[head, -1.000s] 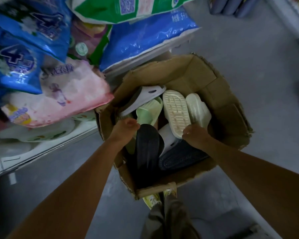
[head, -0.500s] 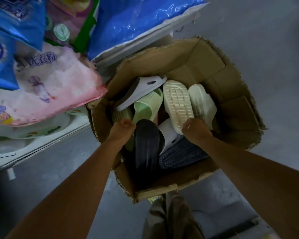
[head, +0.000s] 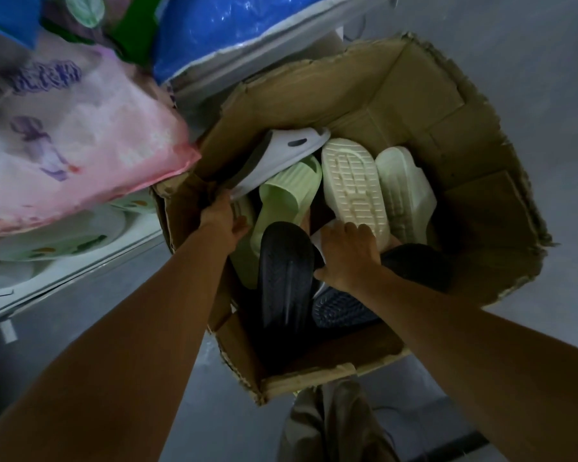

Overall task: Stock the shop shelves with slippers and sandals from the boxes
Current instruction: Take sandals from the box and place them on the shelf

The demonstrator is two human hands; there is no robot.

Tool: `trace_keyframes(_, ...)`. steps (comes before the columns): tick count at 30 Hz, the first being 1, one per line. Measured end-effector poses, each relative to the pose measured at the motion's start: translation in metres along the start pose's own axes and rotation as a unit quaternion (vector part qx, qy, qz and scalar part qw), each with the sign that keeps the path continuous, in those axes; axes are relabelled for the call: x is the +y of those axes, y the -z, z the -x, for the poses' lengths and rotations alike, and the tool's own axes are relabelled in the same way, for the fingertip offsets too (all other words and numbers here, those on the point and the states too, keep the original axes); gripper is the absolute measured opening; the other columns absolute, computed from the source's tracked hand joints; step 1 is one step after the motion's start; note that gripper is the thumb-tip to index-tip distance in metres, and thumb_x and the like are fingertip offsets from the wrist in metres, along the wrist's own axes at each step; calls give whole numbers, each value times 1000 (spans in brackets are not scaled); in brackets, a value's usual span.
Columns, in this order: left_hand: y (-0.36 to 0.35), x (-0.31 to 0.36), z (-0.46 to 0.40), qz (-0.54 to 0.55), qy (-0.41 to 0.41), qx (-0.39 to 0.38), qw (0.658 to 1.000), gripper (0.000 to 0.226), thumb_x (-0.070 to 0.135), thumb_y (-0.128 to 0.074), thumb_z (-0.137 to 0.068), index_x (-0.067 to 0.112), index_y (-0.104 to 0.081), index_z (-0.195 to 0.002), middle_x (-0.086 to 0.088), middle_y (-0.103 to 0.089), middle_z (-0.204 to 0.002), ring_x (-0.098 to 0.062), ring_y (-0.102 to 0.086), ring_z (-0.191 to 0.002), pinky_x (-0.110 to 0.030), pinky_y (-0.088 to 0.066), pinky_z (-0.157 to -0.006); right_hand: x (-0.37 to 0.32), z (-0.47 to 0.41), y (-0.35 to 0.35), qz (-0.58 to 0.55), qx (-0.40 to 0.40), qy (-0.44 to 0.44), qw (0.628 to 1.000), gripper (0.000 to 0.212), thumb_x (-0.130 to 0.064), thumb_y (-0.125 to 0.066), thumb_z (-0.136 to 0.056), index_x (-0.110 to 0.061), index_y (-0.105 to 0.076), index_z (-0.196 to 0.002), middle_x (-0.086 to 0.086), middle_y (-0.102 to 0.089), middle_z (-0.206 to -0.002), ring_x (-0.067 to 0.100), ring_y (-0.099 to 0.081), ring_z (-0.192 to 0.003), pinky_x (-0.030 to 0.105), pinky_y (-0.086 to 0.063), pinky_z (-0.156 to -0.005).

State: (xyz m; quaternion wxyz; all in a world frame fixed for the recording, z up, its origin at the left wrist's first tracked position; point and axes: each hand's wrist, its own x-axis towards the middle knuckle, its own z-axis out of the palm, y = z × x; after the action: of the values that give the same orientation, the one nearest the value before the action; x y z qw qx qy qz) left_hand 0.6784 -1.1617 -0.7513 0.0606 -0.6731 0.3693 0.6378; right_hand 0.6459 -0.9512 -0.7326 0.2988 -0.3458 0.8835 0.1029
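Observation:
An open cardboard box (head: 414, 105) stands on the floor, holding several slippers. Both my hands reach inside it. My left hand (head: 222, 216) is at the box's left side, its fingers curled round the heel end of a white and grey slipper (head: 277, 155); a light green slipper (head: 282, 198) lies just beside it. My right hand (head: 346, 253) grips the near end of a cream slipper (head: 351, 185) that lies sole up. Another pale slipper (head: 404, 191) lies to its right. A black slipper (head: 286, 278) and a dark navy one (head: 341, 308) fill the near part.
A white shelf (head: 80, 278) runs along the left, loaded with a pink bag (head: 74, 145) and blue bags (head: 234, 25) that overhang the box. Grey floor (head: 531, 78) surrounds the box. My trouser leg (head: 331, 425) shows below the box.
The view has moved closer to the box. My left hand went forward to the white and grey slipper's end. My right hand stayed on the cream slipper, its fingers now spread over the end.

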Motion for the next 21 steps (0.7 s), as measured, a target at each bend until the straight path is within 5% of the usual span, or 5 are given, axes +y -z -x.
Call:
trace_keyframes(6,-4,3,-18,142,25,-20,989,16,22,-53,-97,7,-53,-92,-11,-57,-81,-20,-57,-67,-23,-51,-42,-9,-9,-11,51,-12,-27,998,73,-37,-54,-90,-3,-22,-146,10,-46,-138,28,-51,-118,40,-34,-98)
trace_keyframes(11,-3,7,-4,124,35,-51,990,12,16,-53,-92,5,-52,-87,-10,-55,-81,-17,-55,-66,-24,-51,-44,-7,-3,-9,23,-6,-46,999,75,-29,-57,-88,-1,-18,-146,5,-61,-121,26,-59,-106,39,-37,-92)
trace_keyframes(15,0,4,29,63,42,-71,995,12,19,-50,-91,7,-52,-90,-12,-56,-85,-18,-57,-69,-28,-53,-51,6,10,11,19,79,-52,995,65,-27,-58,-87,-3,-28,-140,4,-67,-104,24,-66,-92,30,-38,-68)
trace_keyframes(21,18,3,67,-9,-27,-32,999,30,14,-58,-87,7,-51,-115,-13,-64,-91,-19,-63,-67,-18,-44,-40,36,32,50,-45,150,-63,986,47,-21,-47,-95,-7,-35,-138,11,-66,-106,27,-66,-91,34,-47,-66)
